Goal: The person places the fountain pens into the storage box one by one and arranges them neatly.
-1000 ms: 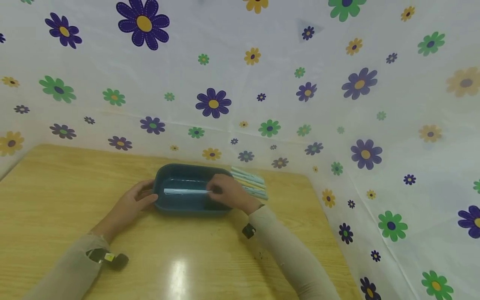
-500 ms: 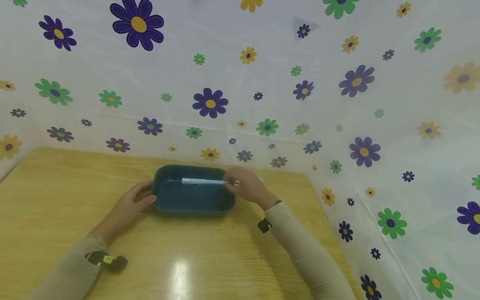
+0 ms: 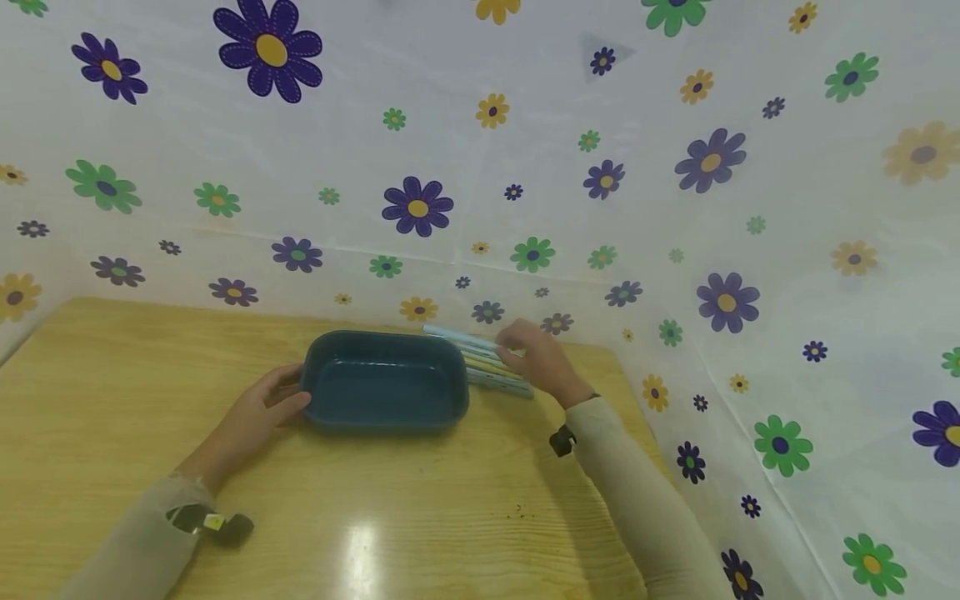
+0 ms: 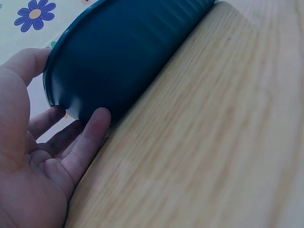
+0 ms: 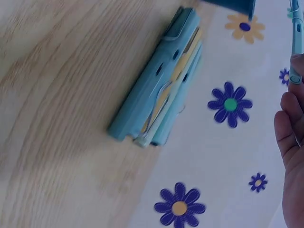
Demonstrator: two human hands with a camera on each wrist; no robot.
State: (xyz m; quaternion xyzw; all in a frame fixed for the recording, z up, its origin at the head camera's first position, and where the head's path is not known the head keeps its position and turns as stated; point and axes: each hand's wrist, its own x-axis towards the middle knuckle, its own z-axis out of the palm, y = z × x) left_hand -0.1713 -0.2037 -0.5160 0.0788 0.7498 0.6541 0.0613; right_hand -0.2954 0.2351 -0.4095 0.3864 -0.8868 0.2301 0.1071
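A light blue clip pen [image 3: 457, 337] is pinched in my right hand [image 3: 536, 358], above several similar pens [image 3: 501, 383] lying side by side on the table. In the right wrist view the held pen [image 5: 297, 33] points up along the right edge, apart from the bundle of pens [image 5: 161, 80], which includes a yellow one. My left hand [image 3: 258, 417] touches the left end of a dark blue plastic box [image 3: 386, 427]. In the left wrist view its fingers rest against the end wall and rim of the box [image 4: 114, 57]. The box's inside shows bare.
The wooden table [image 3: 420, 517] extends in front of the box. A white flower-patterned cloth [image 3: 345, 150] hangs behind the table and along its right side, close to the pens.
My right hand has lifted the pen out of the box and carried it right, over the other pens. The left hand has stayed at the box's left end.
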